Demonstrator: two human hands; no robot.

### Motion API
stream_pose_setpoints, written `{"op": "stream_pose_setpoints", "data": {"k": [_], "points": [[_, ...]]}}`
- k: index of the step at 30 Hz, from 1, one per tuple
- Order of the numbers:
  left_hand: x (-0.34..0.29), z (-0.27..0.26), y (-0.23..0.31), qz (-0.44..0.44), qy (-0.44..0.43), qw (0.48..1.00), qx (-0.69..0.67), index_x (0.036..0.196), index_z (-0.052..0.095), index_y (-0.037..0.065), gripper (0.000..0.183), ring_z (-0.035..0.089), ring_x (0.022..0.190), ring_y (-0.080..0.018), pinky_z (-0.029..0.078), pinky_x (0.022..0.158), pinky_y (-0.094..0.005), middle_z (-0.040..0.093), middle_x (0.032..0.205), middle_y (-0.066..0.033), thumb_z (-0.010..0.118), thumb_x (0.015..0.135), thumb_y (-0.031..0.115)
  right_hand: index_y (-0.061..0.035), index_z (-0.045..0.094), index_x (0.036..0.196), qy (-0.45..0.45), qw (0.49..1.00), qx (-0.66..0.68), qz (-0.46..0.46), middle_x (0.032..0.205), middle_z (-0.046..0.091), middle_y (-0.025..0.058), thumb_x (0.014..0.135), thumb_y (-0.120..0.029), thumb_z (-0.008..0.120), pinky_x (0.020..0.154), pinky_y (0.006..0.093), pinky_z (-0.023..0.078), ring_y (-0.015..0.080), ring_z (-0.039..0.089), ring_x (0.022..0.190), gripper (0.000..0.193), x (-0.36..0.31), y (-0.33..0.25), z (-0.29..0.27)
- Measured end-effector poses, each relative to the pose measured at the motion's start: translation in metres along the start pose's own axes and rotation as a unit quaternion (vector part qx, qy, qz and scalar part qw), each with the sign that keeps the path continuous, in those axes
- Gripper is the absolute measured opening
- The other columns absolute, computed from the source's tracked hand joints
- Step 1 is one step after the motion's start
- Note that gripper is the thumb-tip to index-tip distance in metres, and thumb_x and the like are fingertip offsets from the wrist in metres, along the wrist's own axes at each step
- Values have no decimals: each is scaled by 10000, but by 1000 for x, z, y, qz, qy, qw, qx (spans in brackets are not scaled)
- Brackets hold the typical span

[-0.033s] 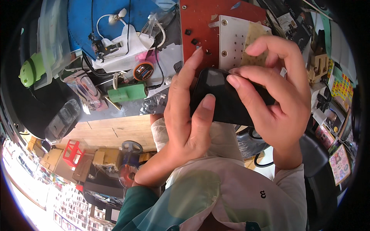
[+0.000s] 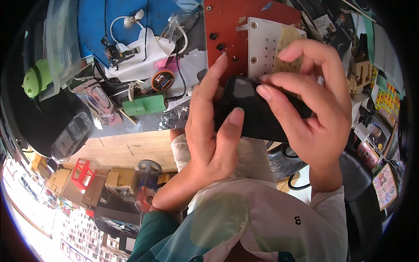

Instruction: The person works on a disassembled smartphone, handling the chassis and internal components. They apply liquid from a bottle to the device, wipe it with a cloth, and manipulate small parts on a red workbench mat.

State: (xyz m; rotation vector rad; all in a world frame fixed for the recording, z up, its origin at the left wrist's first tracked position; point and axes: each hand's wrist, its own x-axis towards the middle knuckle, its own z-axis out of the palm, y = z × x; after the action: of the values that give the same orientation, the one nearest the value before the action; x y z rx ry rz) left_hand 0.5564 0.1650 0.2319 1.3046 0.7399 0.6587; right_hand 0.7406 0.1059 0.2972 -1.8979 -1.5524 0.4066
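A black smartphone (image 2: 257, 111) is held tilted in front of my body, its dark glossy face up. My left hand (image 2: 211, 131) grips its left end, thumb lying on the face and index finger stretched past the far corner. From the other side, my right hand (image 2: 312, 102) pinches the phone's far long edge between thumb and index finger. The remaining right fingers curl above the bench, and part of the phone is hidden under this hand. Beyond the hands lies a red board (image 2: 227, 26) with a white perforated plate (image 2: 262, 48) screwed to it.
Left of the hands, a green cylindrical tool (image 2: 144, 105), a round orange-and-black tin (image 2: 162, 81) and cables lie on the bench. A green robot-shaped figure (image 2: 37, 81) stands at the far left. A red stool (image 2: 82, 172) and a cardboard box (image 2: 121, 180) are on the floor.
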Motion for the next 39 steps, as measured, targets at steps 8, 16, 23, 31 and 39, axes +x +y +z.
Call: {"op": "stream_pose_setpoints", "data": {"k": [8,16,23,31,39], "points": [[-29,-21,3,-24,67,997,4,1576,403,-46,715,468,1035,-142,383,953,-277,507,1145,-55,555,945,253,65,697,1220,17,1000,4,16,1316,585,174,777,-98,814,953,331,421,228,544,1087,487,2,-29,-42],[-118,-82,2,-91,147,984,51,1435,547,-30,439,548,1011,-168,471,907,-333,568,1127,-91,590,1036,149,-7,622,1371,-112,943,306,-67,1393,594,164,796,-77,866,1001,399,528,303,615,1223,628,41,-159,101],[-182,-135,-13,-136,198,970,31,1303,618,-22,297,604,896,-127,499,813,-275,618,983,-39,578,1009,-2,-20,411,1555,-106,954,257,-111,1537,498,218,722,-163,938,1181,437,425,395,499,1417,996,84,-209,291],[-158,-158,-29,-185,168,968,-29,1194,643,-20,162,634,1054,-148,493,974,-305,694,1119,-87,598,1043,15,4,580,1380,-26,927,368,-73,1310,636,191,807,-233,873,1014,413,527,356,650,1194,686,79,-207,304],[-33,-108,25,-118,-57,987,-89,1413,597,-11,507,610,960,-115,531,802,-260,635,1234,-65,776,973,166,12,608,1403,-81,965,236,-80,1269,643,173,754,-168,840,978,452,523,345,637,1133,712,14,-153,17]]}}
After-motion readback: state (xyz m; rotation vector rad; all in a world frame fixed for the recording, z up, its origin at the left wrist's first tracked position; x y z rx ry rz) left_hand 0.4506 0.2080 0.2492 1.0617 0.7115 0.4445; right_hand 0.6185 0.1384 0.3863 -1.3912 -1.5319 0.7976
